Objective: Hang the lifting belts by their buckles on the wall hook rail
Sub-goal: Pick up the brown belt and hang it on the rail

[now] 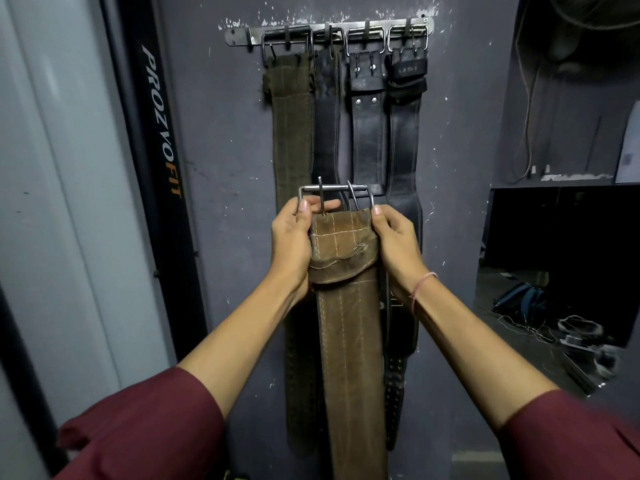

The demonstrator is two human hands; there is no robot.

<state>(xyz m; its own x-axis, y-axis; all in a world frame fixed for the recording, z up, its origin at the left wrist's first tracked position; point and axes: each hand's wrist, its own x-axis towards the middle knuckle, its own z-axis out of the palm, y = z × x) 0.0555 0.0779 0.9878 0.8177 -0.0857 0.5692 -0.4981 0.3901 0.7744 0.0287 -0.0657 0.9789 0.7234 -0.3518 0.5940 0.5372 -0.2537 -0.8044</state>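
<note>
Belt (346, 306), brown, hangs upright below the rail (329, 31), its buckle (336, 194) held level: left hand (292, 237) grips the buckle's left edge, right hand (394, 240) its right. Four belts fill the rail's hooks; bare wall (221, 150) lies left of them.

A dull grey painted wall (221, 140), chipped white near the top, is seen straight ahead. To the left, a black upright post lettered PROZVOFIT (161, 126) is set beside a pale grey panel (52, 168). To the right, a dark recess (554, 258) is shown, with tangled cords on its floor (540, 327).
</note>
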